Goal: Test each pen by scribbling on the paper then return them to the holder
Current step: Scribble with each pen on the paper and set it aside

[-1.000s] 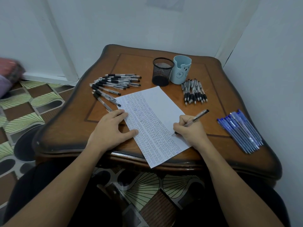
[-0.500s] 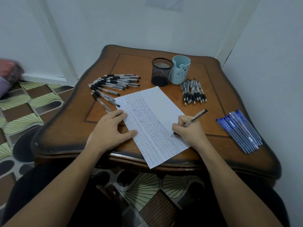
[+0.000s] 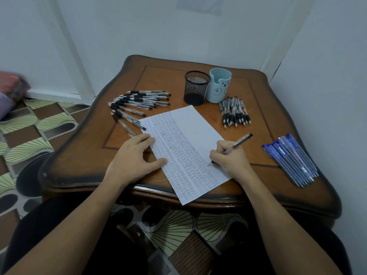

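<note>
While the left hand [image 3: 135, 155] lies flat, fingers spread, pinning the paper's [image 3: 184, 147] left edge on the tabletop [image 3: 258, 187], the right hand [image 3: 228, 157] pinches a pen [image 3: 238, 142], tip scribbling on the paper's right margin. Both holders [image 3: 196, 87] stand empty behind the paper. The sheet overhangs the near edge; lifting the left palm could let it slide.

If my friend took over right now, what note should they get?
Left hand: flat on the paper, holding it down.
Right hand: gripping a pen, tip on the paper's right side.
Black pens lie left, a small bunch lies by the cups, blue pens lie right.
Mesh cup and blue cup look empty.
Done: paper mostly scribbled.
Left: finish testing, put pens in a holder.
</note>
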A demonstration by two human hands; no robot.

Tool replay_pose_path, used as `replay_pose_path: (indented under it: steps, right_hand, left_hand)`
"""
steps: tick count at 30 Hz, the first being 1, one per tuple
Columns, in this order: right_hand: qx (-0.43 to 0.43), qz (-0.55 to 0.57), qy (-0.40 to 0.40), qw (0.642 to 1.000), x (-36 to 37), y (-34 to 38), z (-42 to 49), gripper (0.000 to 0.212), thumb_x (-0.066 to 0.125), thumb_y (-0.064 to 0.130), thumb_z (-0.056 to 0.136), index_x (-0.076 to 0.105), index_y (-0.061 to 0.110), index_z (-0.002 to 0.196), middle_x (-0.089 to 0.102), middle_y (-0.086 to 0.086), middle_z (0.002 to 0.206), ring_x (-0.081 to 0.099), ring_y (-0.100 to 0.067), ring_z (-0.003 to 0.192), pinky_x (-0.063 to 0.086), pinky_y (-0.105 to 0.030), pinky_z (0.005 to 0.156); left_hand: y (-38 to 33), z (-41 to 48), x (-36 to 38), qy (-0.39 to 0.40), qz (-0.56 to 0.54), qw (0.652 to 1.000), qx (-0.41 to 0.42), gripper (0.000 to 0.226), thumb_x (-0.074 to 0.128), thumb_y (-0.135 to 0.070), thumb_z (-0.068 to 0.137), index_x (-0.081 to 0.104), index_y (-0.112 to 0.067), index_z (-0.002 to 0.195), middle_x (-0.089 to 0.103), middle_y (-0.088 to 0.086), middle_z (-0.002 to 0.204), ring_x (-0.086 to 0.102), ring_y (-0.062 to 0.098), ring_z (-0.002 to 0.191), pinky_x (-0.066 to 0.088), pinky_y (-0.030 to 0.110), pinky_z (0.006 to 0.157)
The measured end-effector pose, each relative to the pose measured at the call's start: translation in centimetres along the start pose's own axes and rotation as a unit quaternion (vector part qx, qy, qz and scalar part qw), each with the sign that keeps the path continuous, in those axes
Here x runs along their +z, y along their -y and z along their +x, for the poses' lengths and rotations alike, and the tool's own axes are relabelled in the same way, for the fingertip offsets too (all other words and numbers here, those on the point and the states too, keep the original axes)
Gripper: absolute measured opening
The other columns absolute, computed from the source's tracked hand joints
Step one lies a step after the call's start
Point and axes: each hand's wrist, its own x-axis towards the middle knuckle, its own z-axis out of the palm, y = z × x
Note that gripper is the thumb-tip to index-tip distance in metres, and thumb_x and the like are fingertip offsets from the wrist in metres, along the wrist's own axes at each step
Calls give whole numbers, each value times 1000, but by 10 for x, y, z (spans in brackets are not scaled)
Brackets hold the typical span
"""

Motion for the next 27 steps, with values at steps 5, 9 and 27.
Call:
replay_pose_path:
  steps: [5, 9, 27]
  right_hand:
    - [9, 29, 3, 1000, 0, 3, -1, 52, 63, -10, 81, 32, 19, 51, 28, 5, 52, 37, -8, 50, 46, -23, 49]
    - [2, 41, -21, 999, -1, 3, -2, 47, 62, -12, 82, 33, 12, 54, 28, 4, 52, 34, -3, 47, 43, -16, 46]
    - [11, 39, -17, 999, 2, -4, 2, 50, 65, -7, 80, 33, 17, 51, 30, 1, 54, 42, -21, 58, 51, -35, 58]
  left_hand:
    - [0, 1, 0, 0, 0, 1000, -3, 102, 41, -84, 64, 47, -20, 143, 38, -7, 151, 29, 11, 138, 21, 30, 113]
    - [1, 1, 2, -2, 6, 1000, -1, 101, 42, -84, 64, 47, -21, 143, 38, -7, 150, 29, 10, 137, 20, 31, 113]
    - [1, 1, 1, -1, 7, 1000, 1, 102, 39, -85, 63, 46, -21, 143, 38, -7, 150, 30, 11, 137, 21, 32, 113]
